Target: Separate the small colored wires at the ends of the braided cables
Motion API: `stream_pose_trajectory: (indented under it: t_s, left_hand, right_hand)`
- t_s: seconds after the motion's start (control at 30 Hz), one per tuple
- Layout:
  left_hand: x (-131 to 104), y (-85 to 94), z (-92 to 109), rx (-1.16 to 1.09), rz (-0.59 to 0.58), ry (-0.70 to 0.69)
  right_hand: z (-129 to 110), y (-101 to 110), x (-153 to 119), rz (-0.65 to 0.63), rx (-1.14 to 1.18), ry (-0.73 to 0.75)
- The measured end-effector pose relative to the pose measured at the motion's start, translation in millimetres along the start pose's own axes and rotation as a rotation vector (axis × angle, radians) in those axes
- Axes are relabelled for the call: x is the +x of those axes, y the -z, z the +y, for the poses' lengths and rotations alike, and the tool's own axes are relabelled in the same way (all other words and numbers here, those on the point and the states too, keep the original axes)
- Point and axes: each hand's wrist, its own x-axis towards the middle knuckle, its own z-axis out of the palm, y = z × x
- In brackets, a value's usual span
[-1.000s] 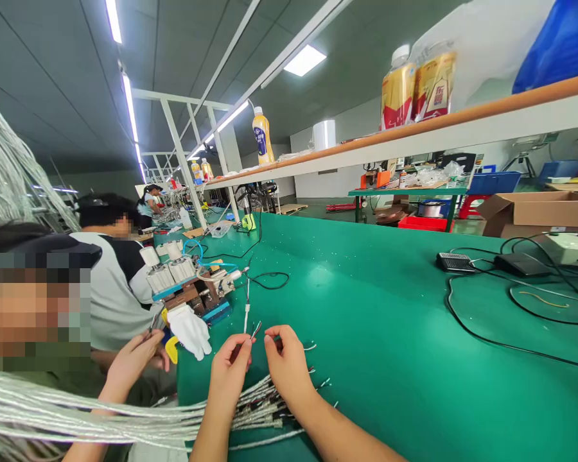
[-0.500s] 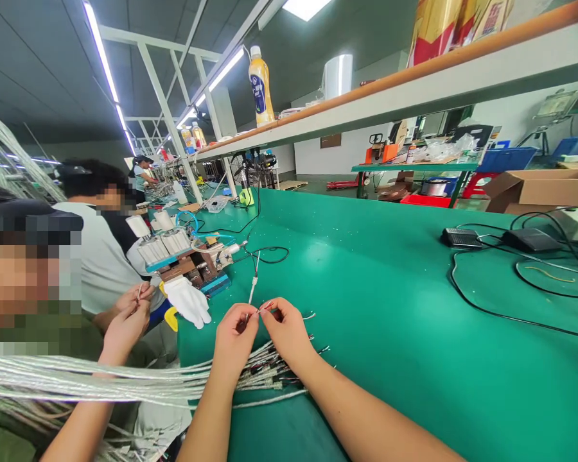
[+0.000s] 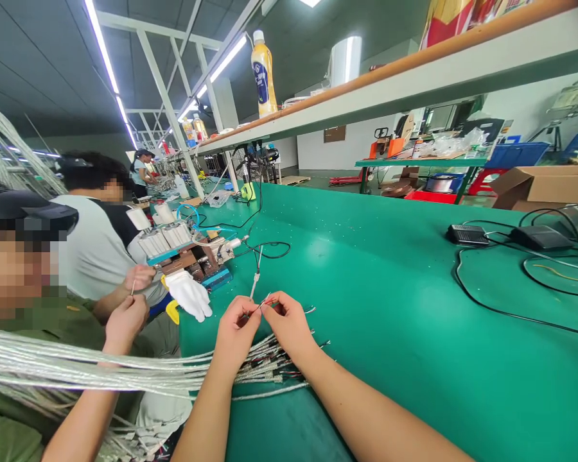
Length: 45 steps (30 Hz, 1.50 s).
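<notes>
My left hand [image 3: 238,323] and my right hand [image 3: 285,319] meet fingertip to fingertip above the green table. Both are closed in a pinch on the thin wires at a cable end, with a little red and white showing between them. A pale cable piece [image 3: 255,282] rises just behind my left fingers. Beneath my wrists lies a bundle of silvery braided cables [image 3: 173,378], which runs in from the left; its stripped ends, with dark, red and white wires, fan out under my right hand.
A machine with metal cylinders [image 3: 187,247] stands left of my hands, a white glove [image 3: 189,296] at its front. A co-worker's hands [image 3: 128,314] are at the left. Black pedals [image 3: 467,235] with cords lie right. A shelf [image 3: 366,96] crosses above the green table [image 3: 390,308].
The view has shifted slightly. My fingers remain together, and the wire tips between them show a little higher. The co-worker's hands have moved a bit apart.
</notes>
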Motion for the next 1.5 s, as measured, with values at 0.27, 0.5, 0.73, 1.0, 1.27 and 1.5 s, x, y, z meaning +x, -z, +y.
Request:
stream_pose_trajectory:
  t_s: [0.27,0.5,0.73,1.0,1.27,1.5]
  left_hand:
    - [-0.1,-2.7,7.3,0.027,0.003,0.046]
    - [-1.0,-1.7,6.0,0.058,0.011,0.025]
    - [-0.3,-2.8,7.7,0.072,0.021,0.001]
    - [0.7,-4.2,9.6,0.11,0.014,-0.003]
    - [-1.3,-5.2,9.6,0.108,-0.013,0.061]
    - [-3.3,-2.7,5.2,0.123,-0.026,0.09]
  right_hand:
    - [-0.2,-1.0,0.3,0.024,-0.023,0.001]
    - [-4.5,-0.1,-1.2,0.018,-0.028,-0.023]
    - [-0.5,1.4,0.2,0.01,-0.057,0.0]
    - [4.7,0.6,1.5,0.022,-0.075,0.015]
    - [-1.5,2.7,1.5,-0.011,0.031,-0.004]
    - [1.9,1.1,0.7,0.007,-0.007,0.015]
